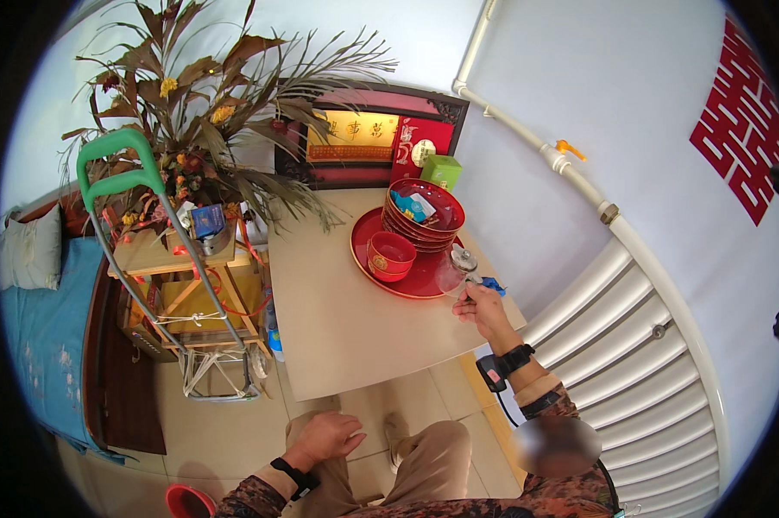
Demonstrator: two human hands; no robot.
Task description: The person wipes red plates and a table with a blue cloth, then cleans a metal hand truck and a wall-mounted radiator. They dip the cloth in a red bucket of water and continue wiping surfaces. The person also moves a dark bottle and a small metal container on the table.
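Note:
My right hand (pixel 483 309) has its fingers closed at the handle side of a small clear glass teapot (pixel 453 277) with a lid. The teapot is at the right front edge of a round red tray (pixel 421 282); whether it touches the tray is hard to tell. On the tray stand a stack of large red bowls (pixel 453 237) with gold rims and some smaller red bowls (pixel 389 259). Blue-and-white packets (pixel 416 207) lie in the top large bowl. My left hand (pixel 330 437) is empty over my left thigh, its thumb apart from the bent fingers.
The beige table (pixel 337 330) carries a framed picture (pixel 350 137), a red card and a green box (pixel 441 171). A blue crumpled item (pixel 493 285) lies by the right edge, near a white radiator (pixel 596 311). Left are a green-handled trolley (pixel 120 155), dried plants and a bed (pixel 46 343).

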